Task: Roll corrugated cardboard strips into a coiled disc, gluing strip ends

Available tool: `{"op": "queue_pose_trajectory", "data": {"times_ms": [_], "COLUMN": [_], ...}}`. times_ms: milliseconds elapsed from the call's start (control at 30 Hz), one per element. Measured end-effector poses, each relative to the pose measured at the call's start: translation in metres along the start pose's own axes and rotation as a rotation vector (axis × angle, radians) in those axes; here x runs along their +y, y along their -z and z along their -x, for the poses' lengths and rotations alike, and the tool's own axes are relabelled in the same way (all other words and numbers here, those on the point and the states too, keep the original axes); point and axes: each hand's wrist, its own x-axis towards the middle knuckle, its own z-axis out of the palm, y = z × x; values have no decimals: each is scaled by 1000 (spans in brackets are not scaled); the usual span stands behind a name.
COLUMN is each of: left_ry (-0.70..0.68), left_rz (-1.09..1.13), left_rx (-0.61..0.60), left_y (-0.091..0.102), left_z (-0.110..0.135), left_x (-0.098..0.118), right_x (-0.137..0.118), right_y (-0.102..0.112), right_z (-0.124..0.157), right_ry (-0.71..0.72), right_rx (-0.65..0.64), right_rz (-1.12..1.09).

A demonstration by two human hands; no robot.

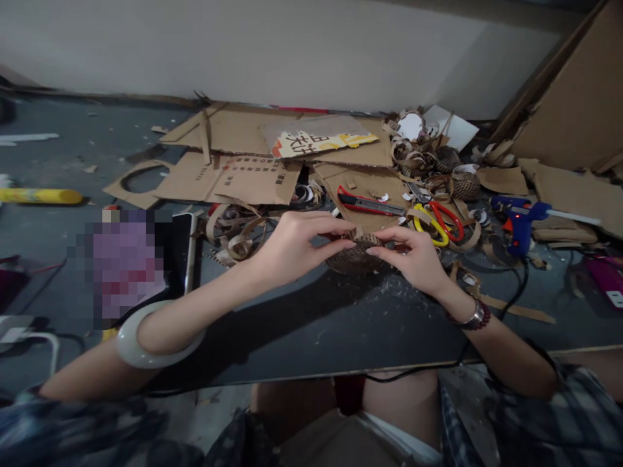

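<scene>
My left hand [296, 243] and my right hand [413, 259] meet over a small round piece made of coiled corrugated cardboard [354, 256], which rests on a dark board [311, 324]. Fingers of both hands curl round its rim and pinch it from the left and the right. A white bangle sits on my left forearm and a beaded bracelet on my right wrist. The hands hide part of the coiled piece.
Behind the hands lie a red utility knife [370, 204], yellow and red scissors [438, 220], a blue glue gun [520, 217] with its cord, flat cardboard sheets [243, 175], curled cardboard strips [238, 233] and other coiled pieces [464, 185]. A tablet [146, 259] lies left.
</scene>
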Motion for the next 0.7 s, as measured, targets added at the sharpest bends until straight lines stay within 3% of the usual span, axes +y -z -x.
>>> {"op": "queue_pose_trajectory", "data": {"times_ms": [400, 567, 700], "left_ry": [49, 17, 36], "left_rz": [25, -12, 14], "left_rx": [-77, -61, -53], "left_y": [6, 5, 4], "left_z": [-2, -1, 1], "left_x": [5, 8, 9], "right_x": [2, 3, 8], "right_y": [-4, -9, -14], "right_z": [3, 3, 3], "right_ry": [21, 154, 57], "right_rx": [-28, 19, -38], "right_rz": [-28, 29, -159]}}
